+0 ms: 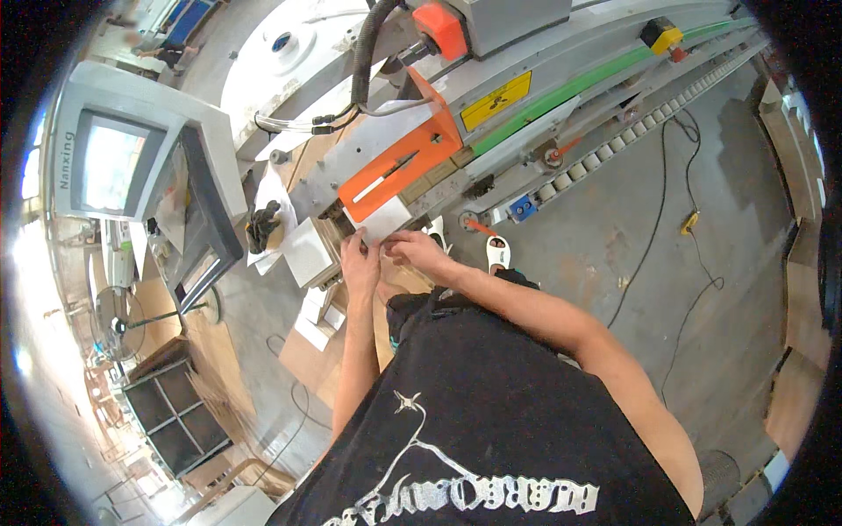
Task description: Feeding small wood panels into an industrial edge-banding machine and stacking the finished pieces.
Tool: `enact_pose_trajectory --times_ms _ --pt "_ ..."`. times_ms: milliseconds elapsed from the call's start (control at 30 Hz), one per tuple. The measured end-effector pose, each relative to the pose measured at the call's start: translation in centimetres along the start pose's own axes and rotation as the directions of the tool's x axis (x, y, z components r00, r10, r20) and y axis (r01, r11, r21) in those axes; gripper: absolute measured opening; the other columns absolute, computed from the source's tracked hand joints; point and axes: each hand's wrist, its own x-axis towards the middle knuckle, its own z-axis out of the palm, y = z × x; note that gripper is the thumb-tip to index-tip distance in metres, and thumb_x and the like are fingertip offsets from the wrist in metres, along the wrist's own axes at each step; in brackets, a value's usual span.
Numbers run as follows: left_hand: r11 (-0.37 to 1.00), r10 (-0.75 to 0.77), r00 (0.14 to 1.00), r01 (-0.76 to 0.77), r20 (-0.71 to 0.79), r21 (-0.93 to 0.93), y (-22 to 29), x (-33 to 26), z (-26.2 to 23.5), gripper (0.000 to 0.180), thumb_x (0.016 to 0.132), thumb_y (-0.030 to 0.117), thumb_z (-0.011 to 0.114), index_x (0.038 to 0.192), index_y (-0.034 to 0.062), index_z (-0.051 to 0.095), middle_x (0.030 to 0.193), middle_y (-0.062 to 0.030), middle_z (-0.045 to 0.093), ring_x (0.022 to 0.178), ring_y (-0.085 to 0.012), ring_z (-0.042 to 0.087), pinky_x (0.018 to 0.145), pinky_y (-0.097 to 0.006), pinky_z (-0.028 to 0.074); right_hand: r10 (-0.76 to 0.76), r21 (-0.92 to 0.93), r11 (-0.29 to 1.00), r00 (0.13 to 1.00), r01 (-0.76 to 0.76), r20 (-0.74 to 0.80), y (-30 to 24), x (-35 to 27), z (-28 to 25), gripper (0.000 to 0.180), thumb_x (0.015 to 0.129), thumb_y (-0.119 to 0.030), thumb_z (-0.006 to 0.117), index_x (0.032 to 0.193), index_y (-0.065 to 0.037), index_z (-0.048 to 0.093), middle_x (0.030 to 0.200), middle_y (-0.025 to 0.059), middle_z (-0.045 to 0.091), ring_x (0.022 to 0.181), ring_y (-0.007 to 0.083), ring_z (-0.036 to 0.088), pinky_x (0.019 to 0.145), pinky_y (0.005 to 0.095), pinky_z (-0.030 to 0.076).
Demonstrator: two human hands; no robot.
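Observation:
My left hand [359,260] is closed on the near left corner of a small white panel [384,221]. At the panel's near right edge, my right hand [416,249] has its fingers curled in and pinches it. The panel lies level against the machine, just below an orange guard plate [405,167]. Left of my left hand stands a stack of white panels [309,252] with brown edges. Dark work gloves [262,226] rest beyond that stack. My fingertips are partly hidden at the panel's edge.
A control console [151,145] with a lit screen stands at the left. The machine's roller rail [614,145] runs off to the upper right. Cables [651,223] lie on the grey floor. White offcuts [320,317] sit below the stack, and a fan [118,324] stands farther left.

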Motion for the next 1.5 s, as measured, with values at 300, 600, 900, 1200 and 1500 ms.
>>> enact_pose_trajectory --times_ms 300,600,900,1200,1500 --pt "0.855 -0.142 0.989 0.146 0.047 -0.498 -0.3 1.1 1.3 0.033 0.091 0.009 0.056 0.123 -0.0013 0.059 0.104 -0.0093 0.064 0.083 -0.014 0.062 0.068 -0.026 0.05 -0.029 0.25 0.967 0.995 0.052 -0.096 -0.5 1.5 0.0 0.03 0.086 -0.008 0.051 0.112 0.0 0.062 0.105 0.0051 0.065 0.093 0.0146 0.06 0.079 0.0292 0.049" --pt "0.576 -0.137 0.93 0.355 0.341 -0.737 1.4 2.3 1.0 0.033 0.088 0.003 0.051 0.12 -0.002 0.059 0.115 -0.0094 0.063 0.089 -0.0161 0.064 0.07 -0.028 0.05 0.006 0.335 0.941 0.986 0.052 -0.169 -2.6 1.0 -2.0 0.037 0.085 -0.003 0.048 0.119 0.008 0.054 0.112 0.0142 0.063 0.103 0.0235 0.062 0.093 0.0331 0.05" --pt "0.371 0.111 0.856 0.435 0.504 -0.82 6.6 2.1 3.6 0.046 0.081 -0.004 0.048 0.127 -0.0034 0.05 0.141 -0.0124 0.045 0.095 -0.0251 0.066 0.074 -0.033 0.052 0.049 0.578 0.78 0.898 0.24 -0.438 -5.8 -0.4 -6.0 0.025 0.076 0.002 0.052 0.1 0.005 0.057 0.093 0.0157 0.065 0.079 0.0237 0.066 0.076 0.0319 0.055" --pt "0.344 0.377 0.747 0.435 0.547 -0.832 13.6 3.3 7.1 0.03 0.083 -0.004 0.052 0.113 -0.0015 0.051 0.14 -0.0133 0.045 0.099 -0.0253 0.065 0.087 -0.035 0.054 -0.143 0.498 0.691 0.774 0.524 -0.616 -8.5 -1.5 -12.0 0.029 0.074 0.008 0.04 0.103 0.003 0.041 0.108 0.025 0.057 0.103 0.0354 0.061 0.092 0.0428 0.053" --pt "0.773 0.346 0.708 0.157 0.615 -0.615 11.2 0.5 0.9 0.023 0.094 0.012 0.057 0.113 -0.0018 0.056 0.105 -0.0091 0.065 0.088 -0.018 0.064 0.081 -0.031 0.052 -0.317 0.218 0.8 0.702 0.56 -0.638 -11.7 -3.7 -17.5 0.023 0.086 -0.002 0.047 0.109 0.0 0.046 0.124 0.0207 0.058 0.11 0.0316 0.061 0.094 0.0398 0.05"
